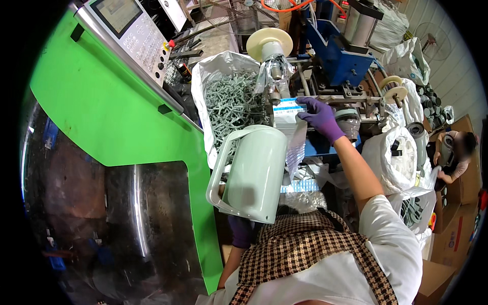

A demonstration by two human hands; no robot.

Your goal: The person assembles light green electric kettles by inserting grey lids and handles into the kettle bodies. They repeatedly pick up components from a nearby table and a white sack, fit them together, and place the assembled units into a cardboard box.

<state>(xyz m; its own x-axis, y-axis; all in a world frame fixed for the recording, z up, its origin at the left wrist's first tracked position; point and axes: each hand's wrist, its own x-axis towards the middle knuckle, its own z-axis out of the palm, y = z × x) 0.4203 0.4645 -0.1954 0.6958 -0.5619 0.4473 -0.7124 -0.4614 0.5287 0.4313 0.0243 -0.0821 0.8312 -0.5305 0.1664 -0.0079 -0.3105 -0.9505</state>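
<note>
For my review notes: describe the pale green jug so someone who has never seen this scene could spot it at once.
Start at the big bright green machine housing on the left; just right of its edge, in front of the white bag of grey plastic parts, is the pale green jug. The left hand, in a purple glove, holds it from below. It is the only smooth mint-coloured cylinder with a large loop handle.

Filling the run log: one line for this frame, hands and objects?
left hand: under pale green plastic jug, tilted | right hand: purple glove, gripping clear plastic pouch at blue sealing machine
</note>
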